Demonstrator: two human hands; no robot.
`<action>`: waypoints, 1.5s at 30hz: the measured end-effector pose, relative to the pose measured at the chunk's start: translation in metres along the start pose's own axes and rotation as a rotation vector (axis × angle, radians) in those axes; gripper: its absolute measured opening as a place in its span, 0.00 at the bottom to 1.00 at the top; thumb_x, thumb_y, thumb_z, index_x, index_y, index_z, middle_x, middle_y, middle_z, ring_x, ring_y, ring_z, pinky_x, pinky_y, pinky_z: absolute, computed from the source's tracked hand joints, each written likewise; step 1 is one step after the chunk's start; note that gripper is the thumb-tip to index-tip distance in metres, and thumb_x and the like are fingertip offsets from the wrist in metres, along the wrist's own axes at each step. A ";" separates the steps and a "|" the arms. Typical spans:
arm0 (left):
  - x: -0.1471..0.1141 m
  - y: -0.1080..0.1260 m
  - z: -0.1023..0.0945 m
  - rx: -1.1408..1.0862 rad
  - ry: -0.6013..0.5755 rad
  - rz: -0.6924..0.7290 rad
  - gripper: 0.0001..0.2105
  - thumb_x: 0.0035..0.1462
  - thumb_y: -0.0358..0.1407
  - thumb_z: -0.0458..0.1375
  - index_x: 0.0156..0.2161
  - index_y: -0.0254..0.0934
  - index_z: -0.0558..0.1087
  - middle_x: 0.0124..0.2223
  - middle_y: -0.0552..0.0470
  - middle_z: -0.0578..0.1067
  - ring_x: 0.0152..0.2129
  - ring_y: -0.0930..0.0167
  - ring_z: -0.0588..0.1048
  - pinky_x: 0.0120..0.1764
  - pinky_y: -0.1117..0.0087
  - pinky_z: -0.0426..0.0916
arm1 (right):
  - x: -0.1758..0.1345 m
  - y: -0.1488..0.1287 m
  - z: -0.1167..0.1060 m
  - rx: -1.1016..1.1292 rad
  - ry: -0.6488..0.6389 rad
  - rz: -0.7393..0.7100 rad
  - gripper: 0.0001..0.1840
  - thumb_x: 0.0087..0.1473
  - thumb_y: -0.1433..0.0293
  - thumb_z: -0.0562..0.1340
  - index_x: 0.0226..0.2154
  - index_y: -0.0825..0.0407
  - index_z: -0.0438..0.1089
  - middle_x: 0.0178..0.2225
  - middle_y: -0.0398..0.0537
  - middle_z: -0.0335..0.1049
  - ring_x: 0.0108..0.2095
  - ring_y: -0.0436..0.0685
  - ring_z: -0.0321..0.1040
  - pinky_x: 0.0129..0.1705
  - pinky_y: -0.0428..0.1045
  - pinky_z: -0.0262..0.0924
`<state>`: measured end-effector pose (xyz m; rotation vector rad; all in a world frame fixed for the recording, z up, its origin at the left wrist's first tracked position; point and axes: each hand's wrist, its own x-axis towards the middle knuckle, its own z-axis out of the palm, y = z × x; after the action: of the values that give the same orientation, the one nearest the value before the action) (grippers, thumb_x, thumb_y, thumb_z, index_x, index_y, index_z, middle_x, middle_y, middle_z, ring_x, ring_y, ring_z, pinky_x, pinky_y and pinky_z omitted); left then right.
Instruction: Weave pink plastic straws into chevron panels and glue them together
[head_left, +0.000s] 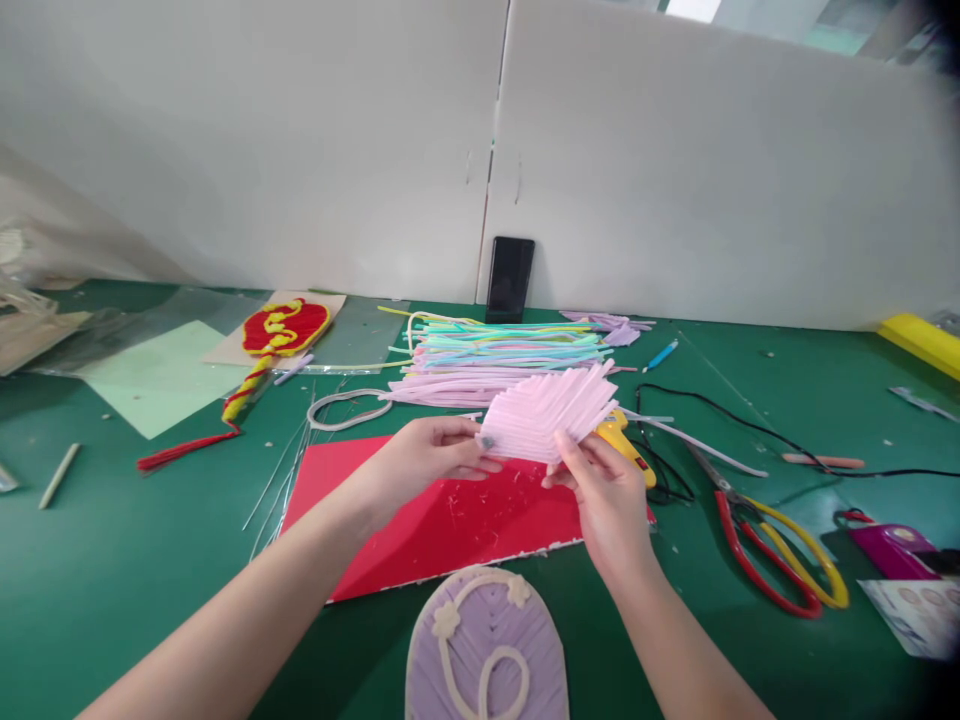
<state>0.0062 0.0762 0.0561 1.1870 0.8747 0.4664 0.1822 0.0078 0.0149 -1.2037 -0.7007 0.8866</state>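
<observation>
Between my two hands is a pink ribbed piece that looks made of pipe cleaners laid side by side in a chevron, with a jagged upper edge. My left hand grips its left edge, fingers closed. At its lower right, my right hand pinches it with the thumb on top. Under the hands lies a red sheet with pale specks. Closest to me is a purple rounded panel with cream flowers and a looping cream cord. A yellow glue gun is partly hidden behind my right hand.
Several pastel pipe cleaners are piled behind, before an upright phone. To the left are a red and yellow fan and thin wires. Scissors, a black cable and a purple tool lie right.
</observation>
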 end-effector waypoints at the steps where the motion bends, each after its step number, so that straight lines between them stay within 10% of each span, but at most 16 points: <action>1: 0.000 -0.001 -0.001 0.007 -0.013 0.015 0.13 0.48 0.40 0.61 0.36 0.33 0.73 0.38 0.45 0.78 0.37 0.66 0.76 0.44 0.64 0.67 | 0.000 0.000 0.000 -0.007 0.001 -0.004 0.11 0.41 0.63 0.67 0.24 0.54 0.71 0.17 0.41 0.65 0.17 0.48 0.61 0.21 0.46 0.66; 11: 0.006 -0.012 0.007 0.034 -0.067 0.116 0.15 0.46 0.32 0.62 0.42 0.36 0.73 0.43 0.46 0.77 0.42 0.65 0.73 0.46 0.66 0.65 | -0.001 -0.003 0.002 0.105 -0.011 0.056 0.09 0.40 0.65 0.68 0.25 0.54 0.73 0.20 0.41 0.66 0.19 0.47 0.62 0.20 0.43 0.65; 21: 0.007 -0.037 0.044 -0.254 0.140 0.207 0.13 0.45 0.37 0.63 0.37 0.32 0.75 0.40 0.47 0.78 0.42 0.63 0.72 0.46 0.65 0.64 | -0.005 0.000 0.009 0.228 -0.109 0.220 0.09 0.39 0.68 0.69 0.27 0.53 0.75 0.26 0.44 0.73 0.25 0.49 0.68 0.22 0.41 0.66; 30: 0.012 -0.045 0.044 -0.306 0.350 0.246 0.11 0.41 0.38 0.65 0.31 0.33 0.78 0.33 0.48 0.79 0.34 0.65 0.75 0.42 0.67 0.65 | -0.006 0.007 0.010 0.068 -0.084 0.162 0.14 0.38 0.63 0.68 0.29 0.55 0.74 0.28 0.48 0.72 0.24 0.52 0.65 0.12 0.41 0.58; 45: 0.015 -0.048 0.045 -0.344 0.362 0.268 0.13 0.42 0.37 0.65 0.34 0.31 0.77 0.37 0.45 0.79 0.37 0.63 0.75 0.44 0.66 0.65 | -0.005 0.016 0.008 0.088 -0.077 0.143 0.09 0.40 0.64 0.68 0.25 0.53 0.75 0.25 0.44 0.71 0.23 0.48 0.62 0.17 0.42 0.61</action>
<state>0.0444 0.0438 0.0110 0.9158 0.8992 1.0324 0.1693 0.0089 0.0010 -1.1566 -0.6363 1.0766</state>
